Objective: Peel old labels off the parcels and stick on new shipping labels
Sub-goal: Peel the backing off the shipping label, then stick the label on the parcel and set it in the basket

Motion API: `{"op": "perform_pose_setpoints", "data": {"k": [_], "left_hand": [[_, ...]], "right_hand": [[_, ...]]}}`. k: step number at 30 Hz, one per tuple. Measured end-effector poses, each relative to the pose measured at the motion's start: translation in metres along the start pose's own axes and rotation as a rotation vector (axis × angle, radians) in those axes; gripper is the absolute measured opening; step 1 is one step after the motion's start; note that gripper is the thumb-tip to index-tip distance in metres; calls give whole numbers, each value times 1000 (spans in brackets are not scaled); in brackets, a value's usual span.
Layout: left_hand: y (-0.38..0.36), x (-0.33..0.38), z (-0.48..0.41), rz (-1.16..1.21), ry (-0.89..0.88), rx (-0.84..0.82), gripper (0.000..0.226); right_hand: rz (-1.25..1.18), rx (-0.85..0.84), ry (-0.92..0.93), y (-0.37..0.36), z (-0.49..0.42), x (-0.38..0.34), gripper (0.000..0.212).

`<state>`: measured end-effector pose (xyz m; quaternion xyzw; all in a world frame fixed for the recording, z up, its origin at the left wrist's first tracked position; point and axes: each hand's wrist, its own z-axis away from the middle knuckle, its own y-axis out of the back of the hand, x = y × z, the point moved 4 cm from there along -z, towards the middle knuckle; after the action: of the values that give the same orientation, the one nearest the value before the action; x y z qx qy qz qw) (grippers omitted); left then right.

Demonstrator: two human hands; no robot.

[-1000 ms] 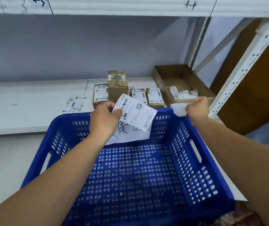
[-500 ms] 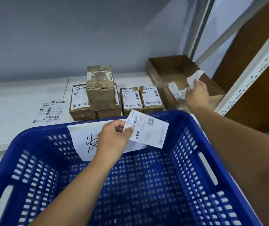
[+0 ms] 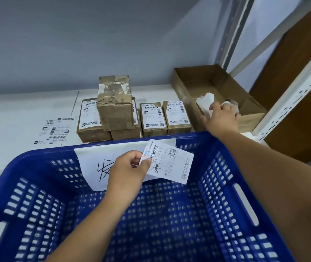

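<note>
Fingers (image 3: 144,163) of the left hand (image 3: 130,167) pinch a label (image 3: 171,163) over the basket (image 3: 47,154); the right hand (image 3: 221,119) is in the box (image 3: 188,87).
Left thumb and forefinger hold the label by its left end above the basket's far rim, in front of a paper sign (image 3: 94,167) hanging there. The right hand reaches over the near wall of the open box at the right end of the shelf (image 3: 18,110), among crumpled paper (image 3: 205,101); whether those fingers grip it cannot be told. Parcels (image 3: 153,118) sit in a row on the shelf just behind the basket, and a bare parcel (image 3: 115,110) with torn label scraps is stacked on the left ones. Loose labels (image 3: 56,129) lie flat to their left.
</note>
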<state>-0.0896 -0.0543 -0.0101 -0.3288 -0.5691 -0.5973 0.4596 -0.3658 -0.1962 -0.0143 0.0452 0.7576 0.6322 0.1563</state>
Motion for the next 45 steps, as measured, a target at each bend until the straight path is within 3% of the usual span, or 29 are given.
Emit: {"op": "perform_pose_setpoints", "data": {"k": [3,8,13,16,21,24,27,30,33,39,45], "left_hand": [[3,7,3,-3,-23,24,13],[20,32,12,-167,-137,60,18],[48,69,21,-342,-222,31,16],[70,86,32,-401,-235,30,14],[94,93,48,-350,-189,-23,14],[100,85,50,-115,-59,-78,33],[112,76,41,124,46,29,29],[121,71,23,216,70,132,19],[111,65,-4,81,49,239,11],[71,79,-35,-249,-12,335,88],[44,77,-62,-160,92,355,120]], "right_hand": [[-196,98,34,11,10,-4,27],[-645,-92,105,48,42,-38,23],[-973,-643,278,90,99,-94,16],[-1009,-819,365,106,130,-112,10],[-910,-705,422,117,154,-118,15],[-853,-679,390,120,160,-114,11],[-735,-665,327,113,159,-104,5],[-938,-678,116,103,158,-94,5],[-1201,-658,-108,95,153,-90,9],[-1419,-597,-387,77,142,-84,14],[-1399,-482,-486,67,134,-77,12]]}}
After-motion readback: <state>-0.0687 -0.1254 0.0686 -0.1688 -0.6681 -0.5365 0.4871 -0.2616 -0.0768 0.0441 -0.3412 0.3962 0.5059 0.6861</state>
